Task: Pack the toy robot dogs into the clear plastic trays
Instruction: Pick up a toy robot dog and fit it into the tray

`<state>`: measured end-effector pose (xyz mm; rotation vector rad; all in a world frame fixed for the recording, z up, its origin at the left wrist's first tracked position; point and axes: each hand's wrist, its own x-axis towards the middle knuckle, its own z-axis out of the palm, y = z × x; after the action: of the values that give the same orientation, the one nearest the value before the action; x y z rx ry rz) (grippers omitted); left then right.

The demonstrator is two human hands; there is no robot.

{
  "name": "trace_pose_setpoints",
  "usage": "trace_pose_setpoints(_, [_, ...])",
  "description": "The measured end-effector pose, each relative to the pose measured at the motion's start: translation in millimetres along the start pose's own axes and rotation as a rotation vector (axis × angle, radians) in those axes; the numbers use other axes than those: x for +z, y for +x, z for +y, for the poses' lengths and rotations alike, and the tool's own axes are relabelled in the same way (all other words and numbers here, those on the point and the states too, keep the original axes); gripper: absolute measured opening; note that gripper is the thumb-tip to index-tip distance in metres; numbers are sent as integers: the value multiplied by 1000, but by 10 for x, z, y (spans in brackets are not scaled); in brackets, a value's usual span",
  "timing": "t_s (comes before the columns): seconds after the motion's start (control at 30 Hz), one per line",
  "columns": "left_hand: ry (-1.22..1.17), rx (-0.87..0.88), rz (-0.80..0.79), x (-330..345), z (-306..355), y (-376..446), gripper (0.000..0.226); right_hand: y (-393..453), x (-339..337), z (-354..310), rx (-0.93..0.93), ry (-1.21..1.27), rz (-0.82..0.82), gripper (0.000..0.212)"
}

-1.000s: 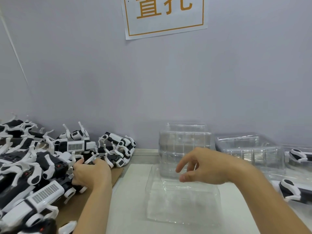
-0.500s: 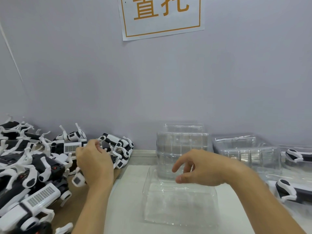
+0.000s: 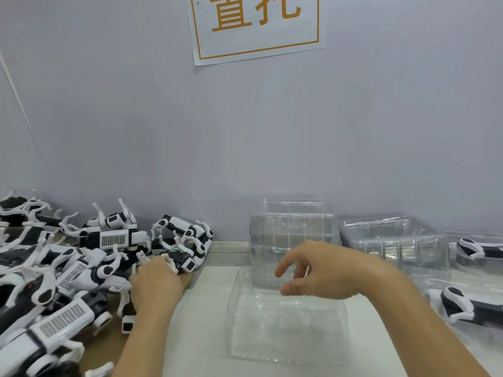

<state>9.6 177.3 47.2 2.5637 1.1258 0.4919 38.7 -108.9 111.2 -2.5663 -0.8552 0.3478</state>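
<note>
Toy robot dogs (image 3: 62,270) lay heaped at the left of the bench, partly on brown card: glossy white shells over black bodies, thin white curved legs sticking out at all angles, several showing a white grille panel of small dark slots along the back. One dog (image 3: 185,238) sat at the heap's right edge against the wall, curled, black joints visible.

Left hand (image 3: 155,284) was down at the heap's right edge, fingers curled into the pile among white legs; what exactly they closed on could not be told, since the hand hid it.

Right hand (image 3: 313,270) hovered over the clear plastic tray (image 3: 285,330), fingers loosely bent and spread, holding nothing. That tray lay flat on the white surface, centre, empty, its walls faint and reflective.

A stack of trays (image 3: 291,235) stood behind it by the wall; another stack (image 3: 394,243) to the right. Packed dogs (image 3: 468,306) showed at far right in clear trays.

A paper sign (image 3: 255,25) with orange characters hung on the grey wall.
</note>
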Motion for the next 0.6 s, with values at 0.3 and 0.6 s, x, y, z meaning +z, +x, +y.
trace_pose_setpoints(0.3, [-315, 93, 109, -402, 137, -12, 31, -3, 1, -14, -2, -3, 9, 34])
trace_pose_setpoints(0.6, [-1046, 226, -115, -903, 396, -233, 29, 48, 63, -158, -86, 170, 135, 22])
